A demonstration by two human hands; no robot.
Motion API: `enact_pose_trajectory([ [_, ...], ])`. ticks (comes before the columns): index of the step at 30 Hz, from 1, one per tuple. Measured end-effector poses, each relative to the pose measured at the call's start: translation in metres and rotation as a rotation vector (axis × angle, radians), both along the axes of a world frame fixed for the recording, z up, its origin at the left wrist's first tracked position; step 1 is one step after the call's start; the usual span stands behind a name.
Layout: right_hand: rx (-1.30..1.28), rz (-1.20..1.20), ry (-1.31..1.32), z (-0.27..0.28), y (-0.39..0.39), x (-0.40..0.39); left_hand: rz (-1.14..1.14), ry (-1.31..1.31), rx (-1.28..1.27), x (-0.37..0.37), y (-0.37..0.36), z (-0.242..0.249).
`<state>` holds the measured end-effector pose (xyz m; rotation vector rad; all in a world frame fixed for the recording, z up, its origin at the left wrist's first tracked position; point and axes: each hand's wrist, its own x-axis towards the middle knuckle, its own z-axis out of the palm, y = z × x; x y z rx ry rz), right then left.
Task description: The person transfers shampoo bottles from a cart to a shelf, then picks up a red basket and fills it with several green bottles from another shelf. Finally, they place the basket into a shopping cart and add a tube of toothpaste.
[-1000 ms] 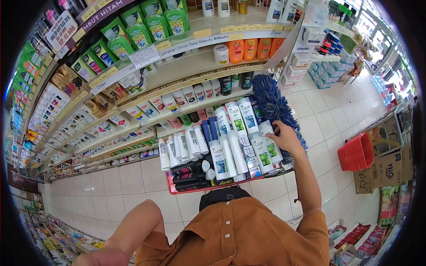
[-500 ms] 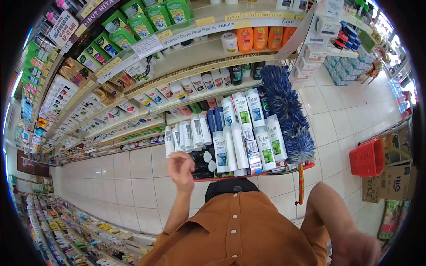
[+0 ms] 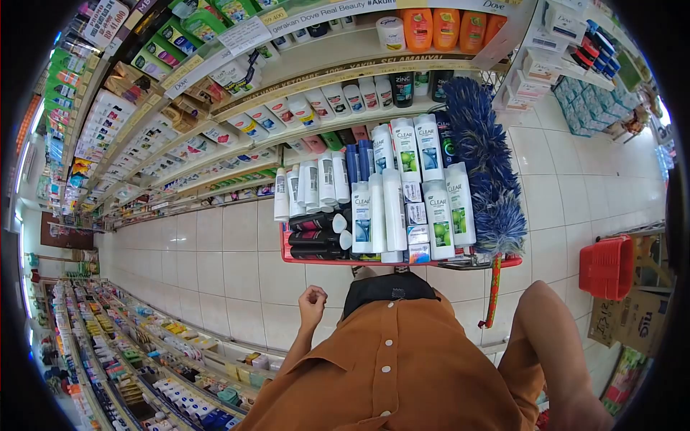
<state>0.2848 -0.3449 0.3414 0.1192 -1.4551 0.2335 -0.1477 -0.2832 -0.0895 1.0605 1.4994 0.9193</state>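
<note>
Left hand (image 3: 312, 304) seemingly farther from cart (image 3: 316, 261)

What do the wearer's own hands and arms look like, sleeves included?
Left hand: bare, no glove or watch visible. Right forearm: bare; its hand is too cut off by the lower edge to describe. Right sleeve: short, rust-brown, no print visible.

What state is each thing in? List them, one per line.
Red-rimmed cart: loaded with bottles and small boxes.
Fluffy blue duster: laid across the cart's right end, handle hanging down.
Black plastic bottles with white caps: lying sideways, capped.
Orange plastic bottles: upright, shelved.
Left hand: empty, fingers loosely curled.
Right hand: too cut off to tell.
</note>
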Motion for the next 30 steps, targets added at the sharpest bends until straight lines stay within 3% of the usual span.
enact_pose_trajectory([
  [4, 0.0, 0.21, 0.058, -0.001, 0.031, -0.002, -0.019, 0.041, -0.166, -0.021, -0.042, -0.041],
  [9, -0.091, 0.247, 0.066, 0.001, 0.03, -0.007, -0.09, 0.123, -0.397, -0.047, -0.092, -0.076],
  [15, -0.192, 0.219, 0.003, 0.003, 0.015, -0.007, -0.236, 0.227, -0.637, -0.061, -0.11, -0.097],
  [19, -0.219, 0.235, -0.061, 0.0, 0.012, -0.002, -0.319, 0.295, -0.627, -0.049, -0.087, -0.074],
  [20, -0.191, 0.182, 0.006, -0.006, 0.02, -0.017, -0.321, 0.275, -0.611, -0.051, -0.083, -0.081],
  [25, 0.097, -0.101, -0.163, -0.009, 0.007, -0.003, -0.323, 0.26, -0.465, -0.054, -0.054, -0.074],
  [28, 0.301, -0.41, 0.099, -0.023, -0.002, -0.038, -0.328, 0.285, -0.437, -0.072, -0.04, -0.076],
  [30, 0.271, -0.436, 0.06, -0.02, 0.004, -0.057, -0.346, 0.296, -0.41, -0.089, -0.028, -0.084],
])
